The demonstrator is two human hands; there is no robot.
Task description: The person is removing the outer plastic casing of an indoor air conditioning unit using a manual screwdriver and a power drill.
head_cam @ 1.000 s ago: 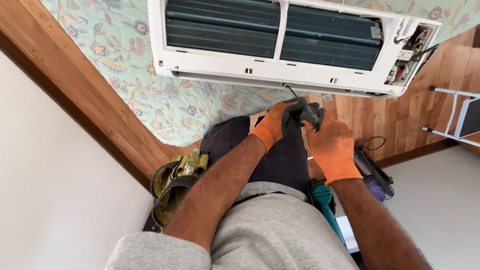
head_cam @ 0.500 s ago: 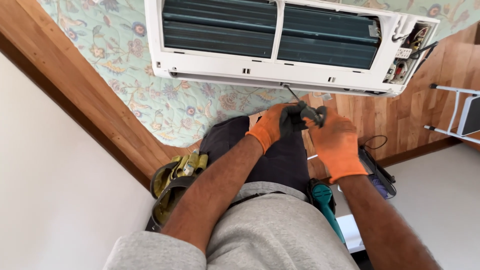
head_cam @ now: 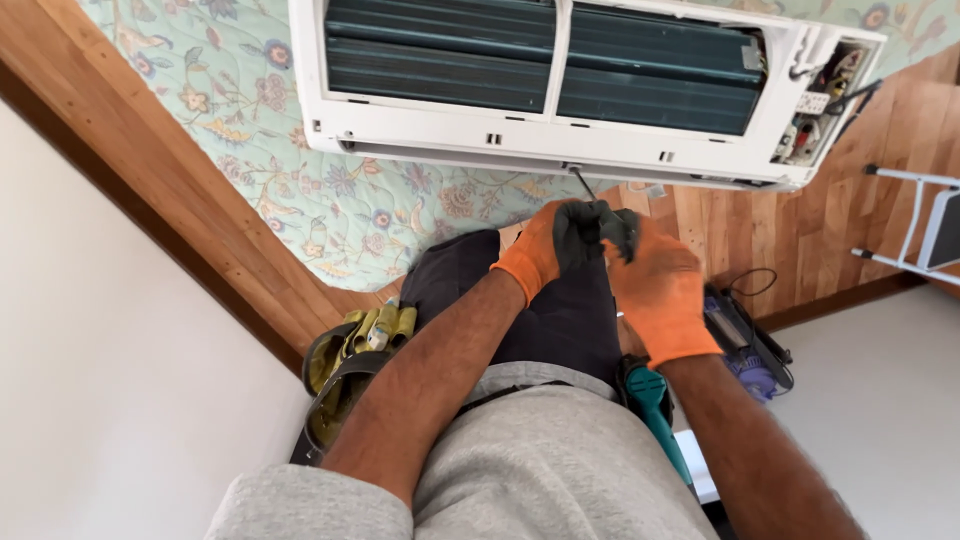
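Note:
A white wall air conditioner (head_cam: 450, 125) with its cover off shows dark fins and an open wiring bay (head_cam: 815, 105) at the right end. Both my hands wear orange gloves with dark fingertips. My left hand (head_cam: 545, 245) and my right hand (head_cam: 655, 285) are closed together around a screwdriver (head_cam: 583, 185). Its thin shaft points up to the underside of the unit near the middle. The handle is hidden inside the gloves.
A tool pouch (head_cam: 345, 370) with several yellow-handled tools hangs at my left hip. A teal power tool (head_cam: 655, 405) sits at my right hip. Below lie a floral quilt (head_cam: 280, 150), a wooden floor, a purple-black device (head_cam: 750, 345) and a white stepladder (head_cam: 920, 225).
Both hands with the screwdriver have risen slightly, bringing the shaft's tip up against the unit's underside. The view has shifted a little.

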